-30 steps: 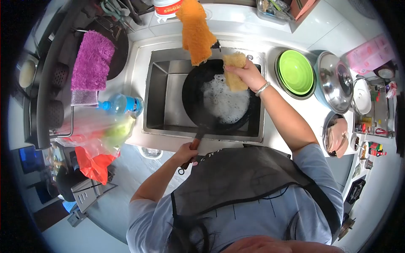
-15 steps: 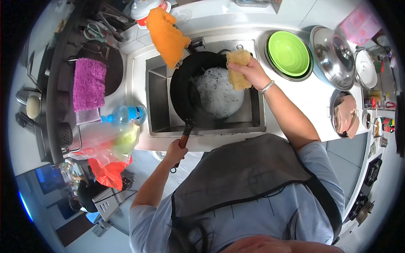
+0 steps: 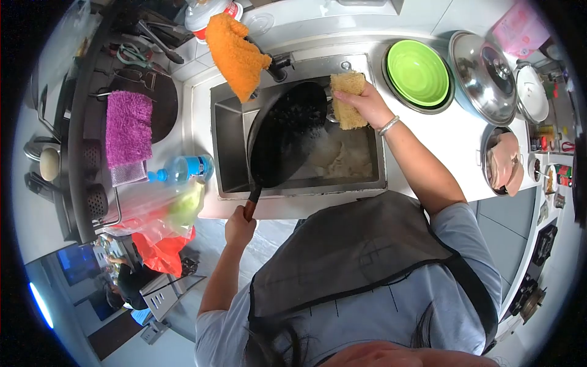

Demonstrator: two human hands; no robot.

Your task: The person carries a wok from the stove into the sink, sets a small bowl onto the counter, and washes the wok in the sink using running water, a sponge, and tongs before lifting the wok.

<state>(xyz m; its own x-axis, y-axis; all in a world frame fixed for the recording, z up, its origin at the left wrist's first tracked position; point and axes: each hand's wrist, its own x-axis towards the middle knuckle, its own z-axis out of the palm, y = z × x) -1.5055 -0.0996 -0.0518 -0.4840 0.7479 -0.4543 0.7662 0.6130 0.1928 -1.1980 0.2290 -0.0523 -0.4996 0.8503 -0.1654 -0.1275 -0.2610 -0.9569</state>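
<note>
My left hand (image 3: 240,227) is wrapped round the wooden handle of a black wok (image 3: 284,140). The wok is tipped on its side over the steel sink (image 3: 227,160), and cloudy water (image 3: 333,158) runs from its right edge into the basin. In my right hand (image 3: 368,104), at the sink's right side, is a yellowish loofah sponge (image 3: 348,116), upright and apart from the wok's inner surface. Above the wok an orange cloth (image 3: 235,55) hangs over the faucet.
Right of the sink stand green bowls (image 3: 419,72), a lidded pot (image 3: 483,76) and a dish of raw meat (image 3: 504,162). On the left are a plastic bottle (image 3: 183,167), a purple towel (image 3: 129,129) and plastic bags (image 3: 159,244). Another person (image 3: 131,284) is far off at lower left.
The wok has turned from nearly level to steeply tilted, and its foamy water has poured into the sink. My right hand with the loofah has stayed almost in place.
</note>
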